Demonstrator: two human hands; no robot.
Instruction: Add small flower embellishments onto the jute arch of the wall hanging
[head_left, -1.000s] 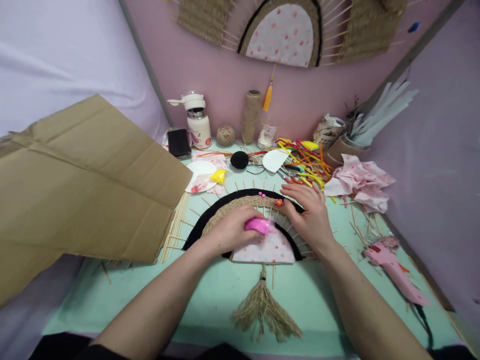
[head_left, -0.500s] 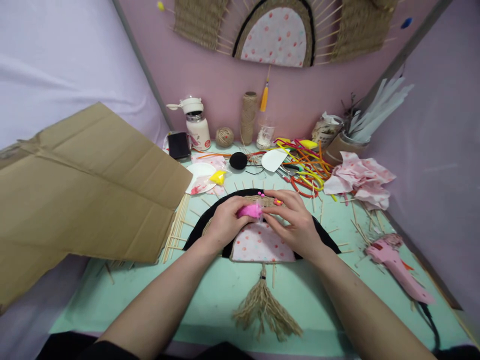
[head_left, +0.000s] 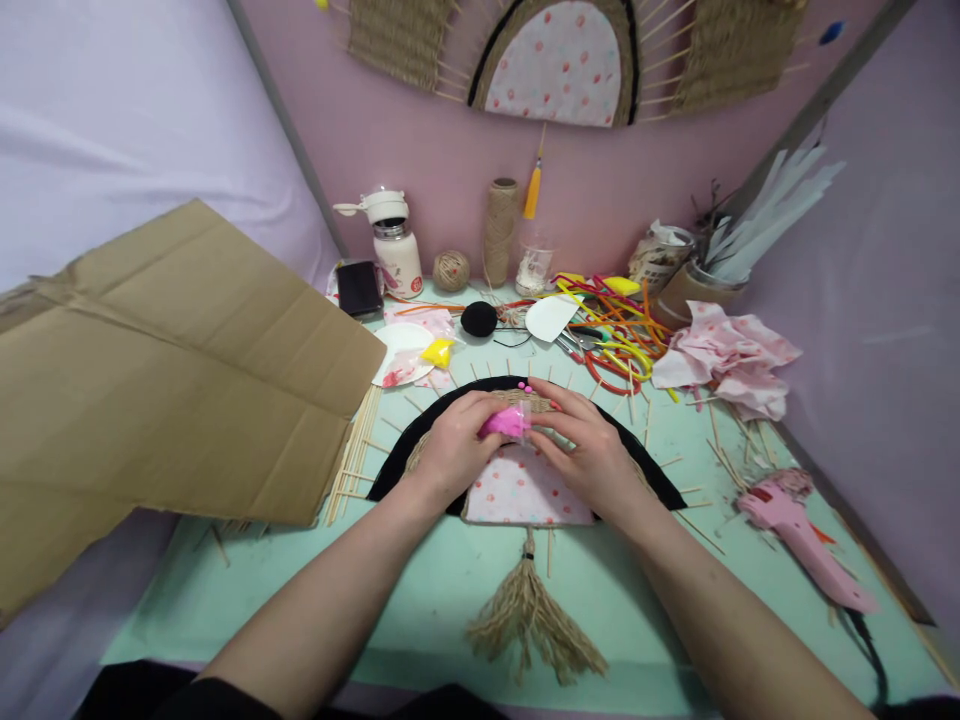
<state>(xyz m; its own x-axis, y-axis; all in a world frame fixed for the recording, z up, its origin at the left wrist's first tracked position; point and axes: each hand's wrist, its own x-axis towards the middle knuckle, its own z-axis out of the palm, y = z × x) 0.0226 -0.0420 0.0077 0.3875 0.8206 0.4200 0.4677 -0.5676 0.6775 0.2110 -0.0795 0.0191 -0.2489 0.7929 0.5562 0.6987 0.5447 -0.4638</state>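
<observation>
right hand [head_left: 589, 450] had come in from the fan's rim to meet the left hand [head_left: 450, 445] over the woven fan [head_left: 660, 480] on the bench [head_left: 420, 590]. left fingers were closed around the pink clay lump [head_left: 504, 423]; right fingertips pinched at its edge.

Left hand [head_left: 454, 445]: curling palm-down, fingertips pinching toward the right.
Right hand [head_left: 589, 445]: reaching inward, fingertips meeting the left's.
Forearms: both bare, converging forward.
</observation>
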